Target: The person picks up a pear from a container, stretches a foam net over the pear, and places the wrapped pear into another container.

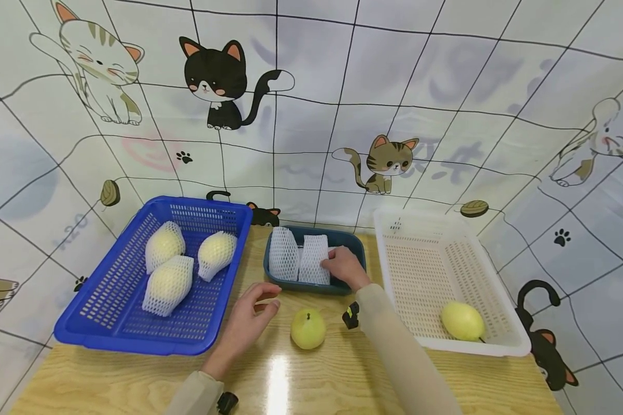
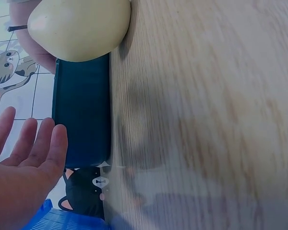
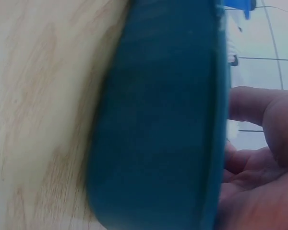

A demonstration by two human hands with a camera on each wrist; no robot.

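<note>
A person's right hand (image 1: 348,268) reaches into a dark teal bin (image 1: 311,288), fingertips at the edge of a white foam sleeve (image 1: 315,259); whether they pinch it cannot be told. The left hand (image 1: 246,320), fingers loose and apart, hovers near a yellow-green pear (image 1: 308,329) standing stem-up on the wooden tabletop (image 1: 337,374), between a blue basket (image 1: 130,347) and a white basket (image 1: 410,276)

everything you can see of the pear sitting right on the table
The pear is plump, yellow-green, bare and smooth-looking, with a short dark stem. It stands upright on the wooden table, in front of the teal bin; neither the left hand nor the right hand touches it.
</note>
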